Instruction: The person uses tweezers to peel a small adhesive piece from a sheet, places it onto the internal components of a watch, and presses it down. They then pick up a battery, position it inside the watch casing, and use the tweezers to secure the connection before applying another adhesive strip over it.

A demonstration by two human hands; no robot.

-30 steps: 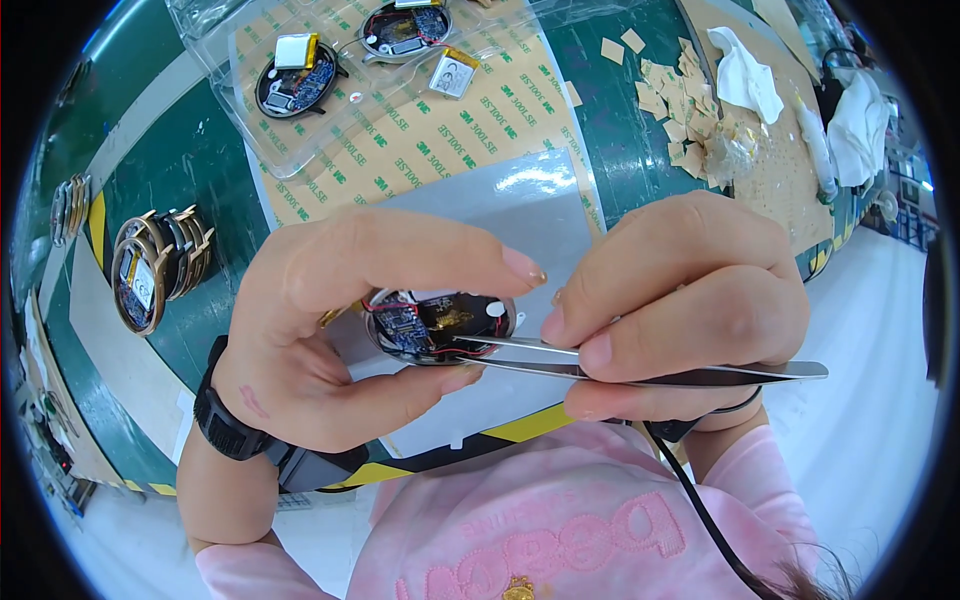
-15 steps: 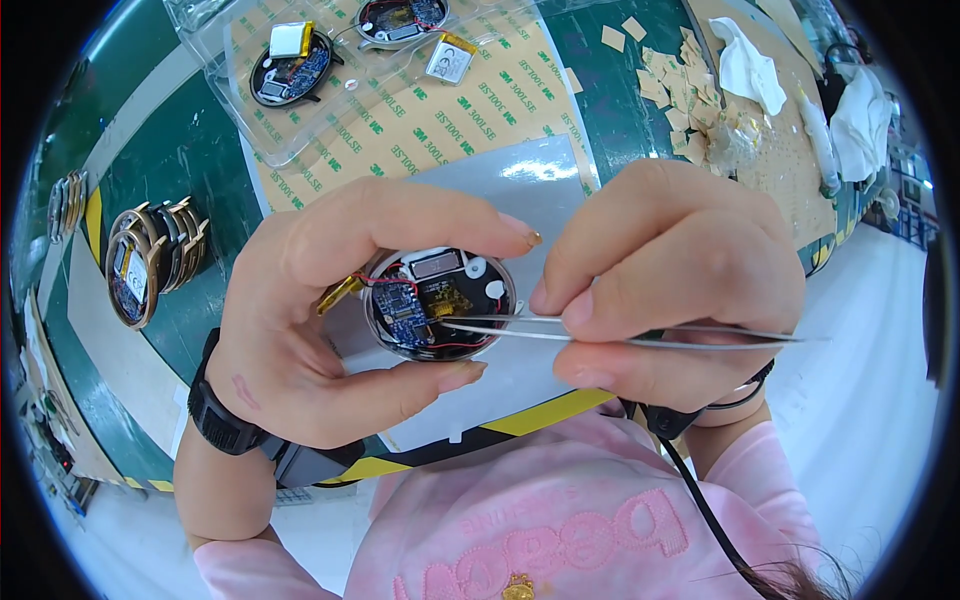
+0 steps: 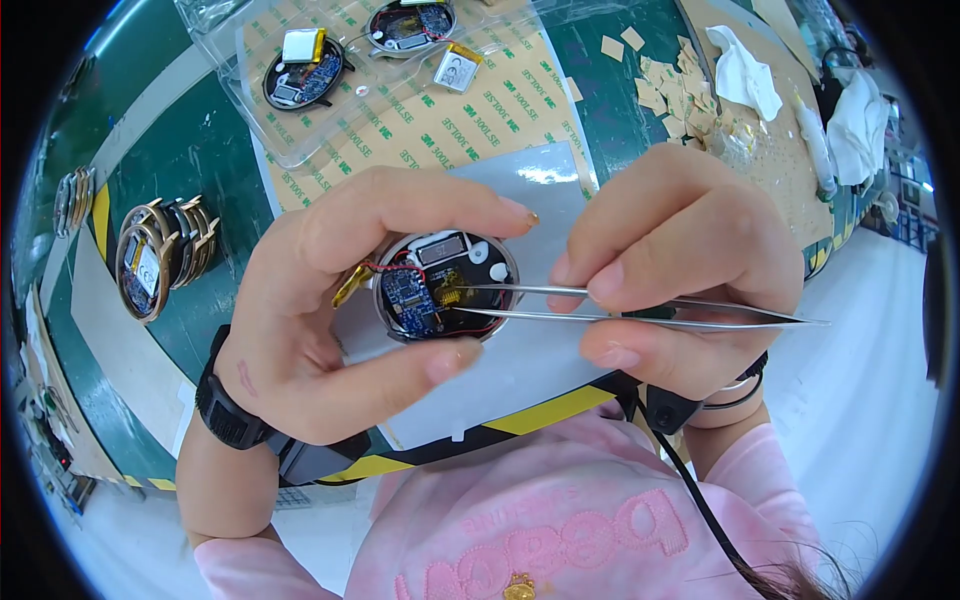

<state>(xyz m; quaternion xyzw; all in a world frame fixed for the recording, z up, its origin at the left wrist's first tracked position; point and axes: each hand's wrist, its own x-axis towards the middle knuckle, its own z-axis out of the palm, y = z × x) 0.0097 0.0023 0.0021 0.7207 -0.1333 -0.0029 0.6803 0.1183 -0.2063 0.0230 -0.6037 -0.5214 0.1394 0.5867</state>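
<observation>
Left hand (image 3: pixel 330 300): half-curled, thumb and fingers around a round watch case (image 3: pixel 440 275)
Right hand (image 3: pixel 690 265): closed in, pinching tweezers (image 3: pixel 660 320)
Tweezers: long axis near level, parted tips pointing left, over the case
Watch case: open side up, within left hand's curve

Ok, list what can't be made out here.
Head view, all four:
Underside of held watch case: faces away.
Whether tweezers touch gold ribbon: too small.
Yellow piece: partly behind left hand.
Topmost case: cut off by upper edge.
</observation>
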